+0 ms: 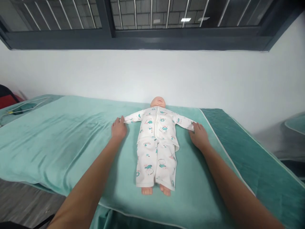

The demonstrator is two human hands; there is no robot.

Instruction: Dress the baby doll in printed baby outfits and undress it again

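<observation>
A baby doll lies on its back with its feet toward me. It wears a white printed long-sleeved top and matching trousers, with bare feet showing below the cuffs. Both sleeves are stretched out sideways. My left hand has its fingers closed on the end of the sleeve at the left of the view. At the other side, my right hand pinches the opposite sleeve's end. The doll's own hands are hidden by sleeves and fingers.
The doll rests on a light green sheet, with darker green cloth at the right. Behind the bed rises a white wall below a barred window. A red and black item sits at far left.
</observation>
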